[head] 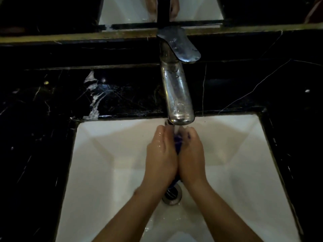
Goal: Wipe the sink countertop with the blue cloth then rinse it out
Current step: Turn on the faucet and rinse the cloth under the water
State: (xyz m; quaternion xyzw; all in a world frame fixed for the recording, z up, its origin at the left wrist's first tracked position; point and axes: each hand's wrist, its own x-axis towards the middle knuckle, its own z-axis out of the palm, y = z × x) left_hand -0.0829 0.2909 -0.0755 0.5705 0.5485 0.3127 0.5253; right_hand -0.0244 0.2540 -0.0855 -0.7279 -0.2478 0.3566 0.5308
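The blue cloth (178,145) is bunched between my two hands, only a dark blue strip showing between the palms and a bit below the wrists. My left hand (160,154) and my right hand (191,154) press together around it, fingers curled over the cloth, inside the white sink (108,154). Both hands sit right under the chrome faucet (177,95), whose spout runs water onto the cloth. The black marble countertop (52,102) surrounds the basin, with a foamy wet streak (94,100) left of the faucet.
The metal drain (172,194) lies just below my wrists. A raised black ledge and a mirror (129,11) stand behind the faucet. Water pools on the sink floor near the front.
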